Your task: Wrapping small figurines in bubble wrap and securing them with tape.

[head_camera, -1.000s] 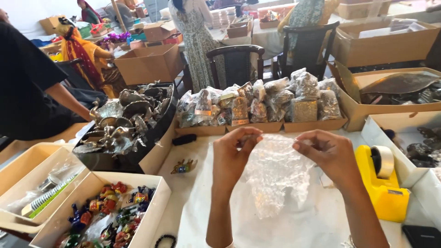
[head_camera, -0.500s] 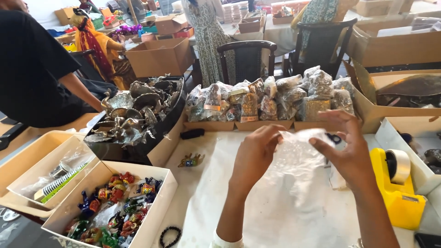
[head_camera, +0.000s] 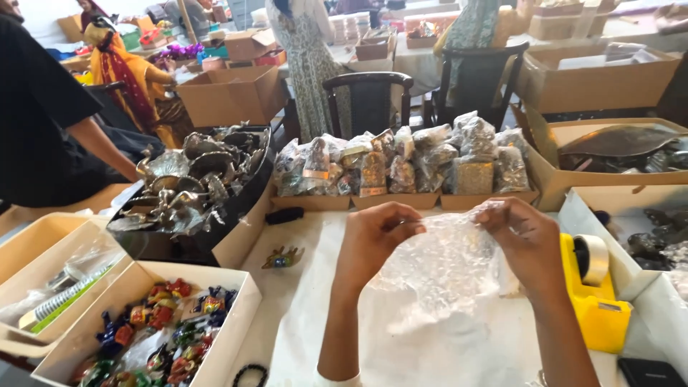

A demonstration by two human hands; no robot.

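Bubble wrap (head_camera: 448, 261) hangs above the white-covered surface (head_camera: 308, 337), now lowered from a second ago and spread wider. Left hand (head_camera: 373, 240) and right hand (head_camera: 527, 240) have fingers pinched on its upper corners, beside the yellow tape dispenser (head_camera: 595, 297).

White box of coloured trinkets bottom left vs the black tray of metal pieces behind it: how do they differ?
The white box is pale card, while the black tray is dark. The white box holds small, bright, multicoloured pieces; the black tray is heaped with larger silvery and brass-toned figures. The white box sits nearest the camera; the black tray lies farther back, beside a seated person's arm. Both are open-topped and sit left of the left hand.
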